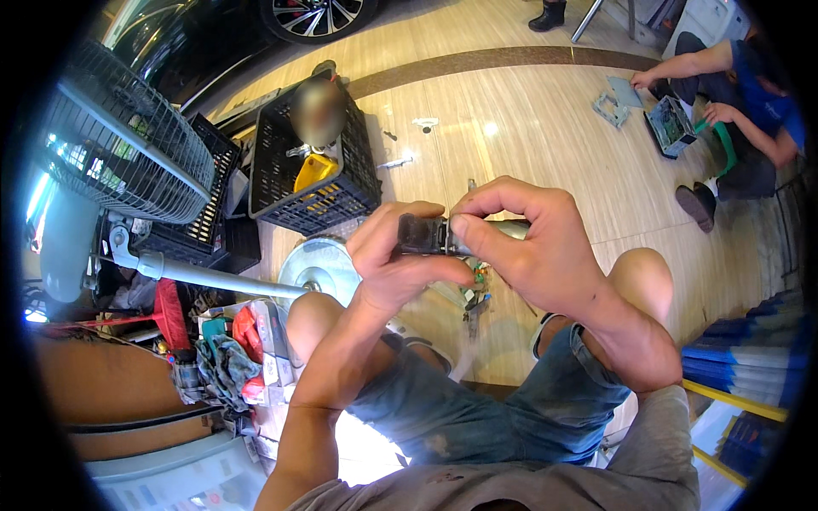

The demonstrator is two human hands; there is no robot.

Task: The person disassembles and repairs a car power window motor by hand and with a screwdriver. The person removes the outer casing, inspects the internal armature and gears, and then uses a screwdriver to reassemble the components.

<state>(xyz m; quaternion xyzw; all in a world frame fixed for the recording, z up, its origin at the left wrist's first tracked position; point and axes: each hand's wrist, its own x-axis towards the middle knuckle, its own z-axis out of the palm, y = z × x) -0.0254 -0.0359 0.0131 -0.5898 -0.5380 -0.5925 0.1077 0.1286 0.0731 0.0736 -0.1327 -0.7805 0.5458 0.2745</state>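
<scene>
In front of my knees, my left hand (381, 254) is closed around a small black boxy part (419, 233), thumb below it and fingers above. My right hand (538, 249) pinches the right end of the same part between thumb and forefinger. Whatever small piece lies between those fingertips is too hidden to name. A pale rounded surface (514, 228) shows behind my right fingers; I cannot tell whether it belongs to the part. Below my hands, small coloured loose pieces (477, 298) lie on the tiled floor.
A black plastic crate (317, 207) with a yellow object (314, 171) stands ahead left, beside a large fan (136, 145) on a round base (311, 266). At right, another person handles parts near an opened metal-cased device (671, 128). Small parts (425, 124) lie on the floor ahead.
</scene>
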